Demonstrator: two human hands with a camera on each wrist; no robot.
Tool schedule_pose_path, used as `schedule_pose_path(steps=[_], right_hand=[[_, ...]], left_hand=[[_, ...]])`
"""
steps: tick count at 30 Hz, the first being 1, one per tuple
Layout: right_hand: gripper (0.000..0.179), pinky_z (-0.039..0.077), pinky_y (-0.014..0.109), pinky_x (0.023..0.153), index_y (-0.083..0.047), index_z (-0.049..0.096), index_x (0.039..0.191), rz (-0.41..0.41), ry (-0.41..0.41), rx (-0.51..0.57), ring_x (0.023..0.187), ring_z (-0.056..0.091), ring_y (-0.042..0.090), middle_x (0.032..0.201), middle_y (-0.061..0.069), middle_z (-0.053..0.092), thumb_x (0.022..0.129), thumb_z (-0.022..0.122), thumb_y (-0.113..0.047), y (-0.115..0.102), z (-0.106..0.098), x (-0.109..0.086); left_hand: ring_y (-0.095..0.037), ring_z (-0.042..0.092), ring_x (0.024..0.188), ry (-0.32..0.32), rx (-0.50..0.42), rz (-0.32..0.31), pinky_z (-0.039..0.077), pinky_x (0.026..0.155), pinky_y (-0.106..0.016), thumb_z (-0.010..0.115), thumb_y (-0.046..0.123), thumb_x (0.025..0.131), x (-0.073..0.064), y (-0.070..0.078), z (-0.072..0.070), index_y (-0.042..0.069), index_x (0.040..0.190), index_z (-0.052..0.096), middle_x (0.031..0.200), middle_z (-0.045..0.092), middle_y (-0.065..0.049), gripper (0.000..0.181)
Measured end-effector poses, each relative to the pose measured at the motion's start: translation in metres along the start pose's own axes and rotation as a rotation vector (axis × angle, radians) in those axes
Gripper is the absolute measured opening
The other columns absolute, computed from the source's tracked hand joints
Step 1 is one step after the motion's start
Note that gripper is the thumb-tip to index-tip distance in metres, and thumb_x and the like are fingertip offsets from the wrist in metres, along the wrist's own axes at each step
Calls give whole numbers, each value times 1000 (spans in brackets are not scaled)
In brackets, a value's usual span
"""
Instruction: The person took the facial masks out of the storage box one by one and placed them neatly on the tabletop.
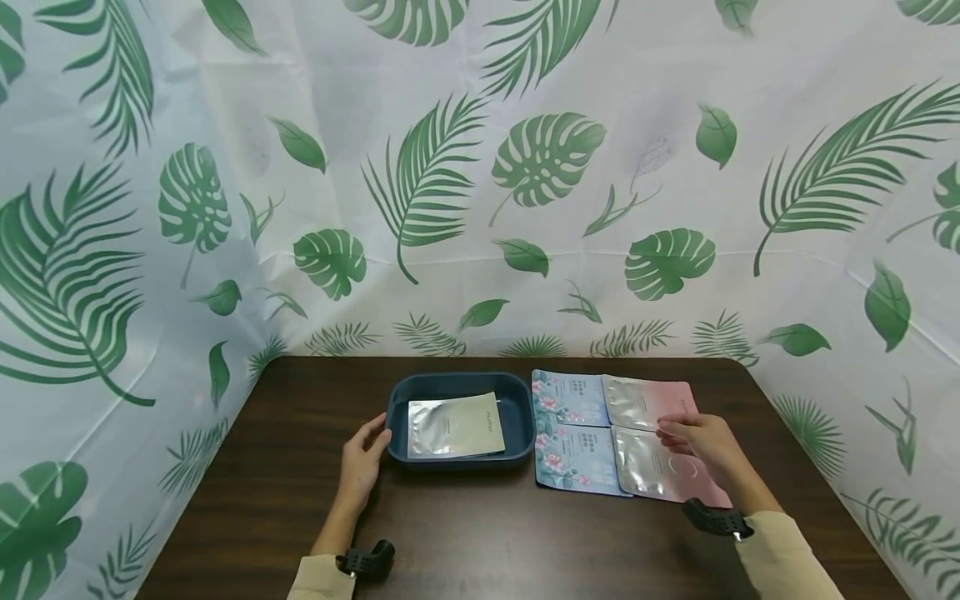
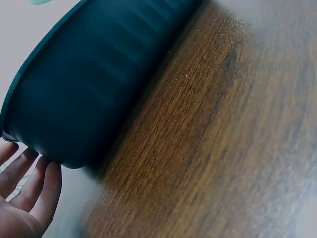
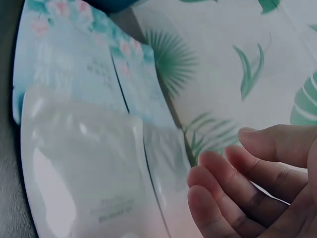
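Observation:
At the left end of a dark blue tray (image 1: 522, 408), my left hand (image 1: 363, 458) touches the wall with its fingertips. The left wrist view shows those fingers (image 2: 34, 181) against the outside of the tray. My right hand (image 1: 705, 442) hovers over the pink-and-silver packets with fingers loosely bent and nothing held. Beneath it lie a front pink packet (image 1: 660, 467) and a rear pink packet (image 1: 637, 400). In the right wrist view the thumb and fingers (image 3: 218, 168) stand apart, beside the silver part of a packet (image 3: 84, 163).
Inside the tray lies a cream-and-silver flat packet (image 1: 457, 427). Two blue floral packets, rear (image 1: 573, 398) and front (image 1: 577, 458), lie between tray and pink ones. The brown wooden table (image 1: 480, 533) meets a leaf-patterned curtain (image 1: 450, 292) behind.

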State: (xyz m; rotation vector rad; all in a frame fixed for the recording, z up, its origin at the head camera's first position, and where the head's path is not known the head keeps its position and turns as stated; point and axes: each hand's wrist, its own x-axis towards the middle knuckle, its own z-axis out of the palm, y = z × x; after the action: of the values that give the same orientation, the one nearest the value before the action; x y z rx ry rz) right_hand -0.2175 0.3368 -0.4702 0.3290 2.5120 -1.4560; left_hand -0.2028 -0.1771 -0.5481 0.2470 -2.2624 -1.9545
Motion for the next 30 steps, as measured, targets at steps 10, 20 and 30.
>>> schedule_pose_path(steps=[10, 20, 30], right_hand=[[47, 57, 36, 84, 13, 54, 126, -125, -66, 18, 97, 68, 32, 110, 22, 69, 100, 54, -25, -26, 22, 9], [44, 55, 40, 91, 10, 54, 130, -171, -105, 55, 104, 67, 35, 120, 26, 64, 100, 52, -24, -53, 45, 19], [40, 56, 35, 88, 9, 54, 130, -176, -163, 108, 94, 69, 21, 117, 22, 67, 102, 49, -20, -88, 61, 26]], left_hand=[[-4, 56, 98, 1, -36, -6, 49, 77, -13, 55, 16, 100, -1, 5, 1, 1, 138, 52, 138, 54, -22, 41], [0, 56, 97, -11, -42, -17, 48, 78, -12, 54, 16, 100, -2, 8, 1, 1, 140, 50, 141, 52, -22, 42], [-1, 55, 96, -11, -34, -36, 48, 77, -13, 54, 16, 100, -2, 5, 1, 1, 140, 50, 139, 53, -22, 42]])
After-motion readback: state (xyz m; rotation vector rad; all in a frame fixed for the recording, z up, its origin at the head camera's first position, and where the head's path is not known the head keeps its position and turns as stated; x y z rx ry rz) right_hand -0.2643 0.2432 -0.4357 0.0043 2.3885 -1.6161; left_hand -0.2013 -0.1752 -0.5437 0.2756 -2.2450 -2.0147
